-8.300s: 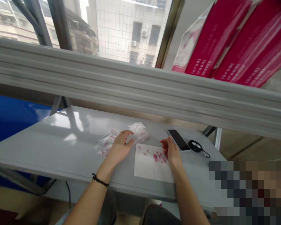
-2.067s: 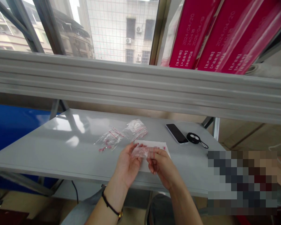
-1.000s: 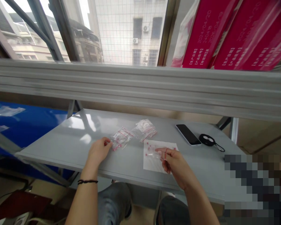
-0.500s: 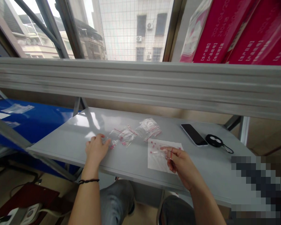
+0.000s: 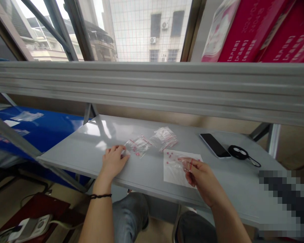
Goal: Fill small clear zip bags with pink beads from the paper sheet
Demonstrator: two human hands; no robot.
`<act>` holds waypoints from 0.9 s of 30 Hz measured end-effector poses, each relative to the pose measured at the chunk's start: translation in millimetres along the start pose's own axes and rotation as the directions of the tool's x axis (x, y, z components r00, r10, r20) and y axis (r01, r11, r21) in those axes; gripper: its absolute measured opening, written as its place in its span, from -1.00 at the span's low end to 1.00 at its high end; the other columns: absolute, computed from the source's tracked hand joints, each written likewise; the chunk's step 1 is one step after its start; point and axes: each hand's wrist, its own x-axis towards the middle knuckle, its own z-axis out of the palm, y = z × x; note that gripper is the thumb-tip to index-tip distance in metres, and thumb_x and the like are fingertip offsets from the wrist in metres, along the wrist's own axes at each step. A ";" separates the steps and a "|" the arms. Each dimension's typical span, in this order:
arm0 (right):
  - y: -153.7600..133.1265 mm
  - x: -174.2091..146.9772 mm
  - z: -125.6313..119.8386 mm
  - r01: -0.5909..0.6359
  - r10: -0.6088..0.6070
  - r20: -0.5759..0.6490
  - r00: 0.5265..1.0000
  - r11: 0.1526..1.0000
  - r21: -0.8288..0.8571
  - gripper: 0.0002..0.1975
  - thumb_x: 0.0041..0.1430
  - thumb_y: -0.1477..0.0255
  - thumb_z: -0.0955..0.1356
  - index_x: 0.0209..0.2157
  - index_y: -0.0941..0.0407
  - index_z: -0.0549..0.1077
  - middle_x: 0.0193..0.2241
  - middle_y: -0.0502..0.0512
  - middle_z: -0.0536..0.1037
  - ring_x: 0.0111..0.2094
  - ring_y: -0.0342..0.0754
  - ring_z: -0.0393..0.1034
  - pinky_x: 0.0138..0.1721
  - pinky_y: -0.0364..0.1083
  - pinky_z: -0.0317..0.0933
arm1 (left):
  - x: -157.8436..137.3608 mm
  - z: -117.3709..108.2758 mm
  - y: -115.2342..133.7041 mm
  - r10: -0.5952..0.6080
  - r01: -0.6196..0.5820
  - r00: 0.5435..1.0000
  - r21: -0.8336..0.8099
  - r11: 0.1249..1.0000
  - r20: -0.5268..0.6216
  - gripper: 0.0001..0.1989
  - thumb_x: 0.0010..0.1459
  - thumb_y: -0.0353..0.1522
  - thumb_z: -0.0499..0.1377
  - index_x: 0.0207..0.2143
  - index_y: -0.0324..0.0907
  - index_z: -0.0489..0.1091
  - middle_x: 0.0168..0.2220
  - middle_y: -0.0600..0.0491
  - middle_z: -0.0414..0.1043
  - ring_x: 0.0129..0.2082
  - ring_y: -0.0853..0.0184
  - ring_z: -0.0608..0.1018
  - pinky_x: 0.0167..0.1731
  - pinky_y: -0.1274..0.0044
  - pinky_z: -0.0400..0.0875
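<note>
My right hand [image 5: 198,171] pinches a small clear zip bag [image 5: 188,165] with a red seal line, held over a white sheet [image 5: 172,177]. Several tiny red pieces [image 5: 170,155] lie on that sheet's far part. At the left, my left hand [image 5: 113,161] rests on the tabletop with thumb and fingers apart, over a clear bag [image 5: 126,152] that it partly covers. Just right of it lie clear zip bags with red pieces inside [image 5: 139,145]. Beyond the sheet is a pile of flat clear zip bags [image 5: 166,137].
A phone [image 5: 214,145] and a round black case with a strap [image 5: 238,152] lie at the right of the grey table [image 5: 73,148]. A grey shelf beam [image 5: 152,89] crosses above, with pink boxes [image 5: 253,33] on it. A blue table [image 5: 53,125] stands at the left.
My left hand has slid right and now covers more of the bag beside it. My right hand keeps its pinch over the sheet. The whole view has shifted slightly.
</note>
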 end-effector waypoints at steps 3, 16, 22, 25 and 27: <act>-0.5 -0.6 0.0 0.005 -0.005 0.003 1.000 1.000 -0.012 -0.60 0.16 0.26 0.36 -0.09 0.26 0.55 -0.74 -0.09 0.33 -0.68 -0.21 0.08 -0.65 -0.21 -0.06 | 0.4 -3.9 -4.5 -0.085 0.085 0.996 0.016 0.996 -0.025 -0.65 0.21 -0.15 0.13 -0.02 -0.04 0.50 0.12 -0.09 0.41 0.06 -0.14 0.37 -0.02 0.10 0.30; 1.4 0.9 -0.2 0.020 -0.020 0.019 1.000 1.000 -0.008 -0.69 0.19 0.25 0.36 -0.22 0.21 0.54 -0.73 -0.10 0.32 -0.68 -0.21 0.07 -0.64 -0.21 -0.07 | 14.7 -8.9 -10.3 0.070 -0.088 0.974 -0.077 0.993 -0.216 -0.55 0.30 -0.24 0.03 0.12 -0.26 0.41 0.22 -0.25 0.32 0.26 -0.01 0.29 0.26 0.18 0.11; -1.0 -0.7 -4.0 0.045 -0.044 0.007 0.999 0.999 -0.015 -0.75 0.16 0.25 0.36 -0.38 0.17 0.51 -0.72 -0.10 0.29 -0.67 -0.22 0.07 -0.63 -0.21 -0.07 | 37.0 7.6 35.7 0.408 -0.408 0.913 -0.125 0.904 -0.031 -0.69 0.24 -0.37 0.15 -0.02 0.09 0.55 0.09 0.13 0.54 0.14 0.19 0.48 0.18 0.34 0.28; -3.2 -2.5 -5.7 0.035 -0.035 0.000 0.999 0.999 -0.010 -0.69 0.18 0.19 0.36 -0.30 0.17 0.54 -0.72 -0.10 0.29 -0.66 -0.22 0.07 -0.62 -0.21 -0.07 | 42.6 18.7 43.0 0.325 -0.328 0.944 -0.083 0.941 -0.057 -0.66 0.21 -0.47 0.11 -0.07 0.01 0.57 0.06 0.00 0.56 0.17 0.00 0.45 0.19 0.07 0.19; -5.0 -3.5 -6.3 0.028 -0.028 -0.002 1.000 1.000 -0.002 -0.65 0.18 0.15 0.36 -0.28 0.18 0.54 -0.72 -0.10 0.28 -0.66 -0.21 0.07 -0.62 -0.20 -0.07 | 45.4 20.1 43.4 0.252 -0.261 0.962 -0.073 0.963 -0.107 -0.64 0.23 -0.49 0.06 -0.04 -0.11 0.56 0.06 -0.13 0.55 0.21 -0.11 0.40 0.20 -0.05 0.09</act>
